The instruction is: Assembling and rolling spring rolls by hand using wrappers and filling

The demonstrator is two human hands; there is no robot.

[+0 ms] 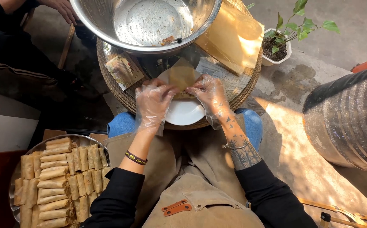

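A thin tan wrapper sheet point(181, 76) lies on a white plate point(185, 113) on a small round wicker table. My left hand point(153, 101), in a clear plastic glove, pinches the sheet's near left edge. In the same kind of glove, my right hand point(211, 95) pinches the near right edge. Both hands fold the near side of the sheet over a bit of filling that is mostly hidden under the fingers.
A large steel bowl point(107, 25) with filling scraps stands at the table's far side. A stack of wrappers point(230, 38) lies at the right, a packet point(124, 69) at the left. A tray point(75, 139) of several rolled spring rolls sits lower left. A potted plant point(280, 42), a dark barrel point(348, 118) and another person point(63, 8) are nearby.
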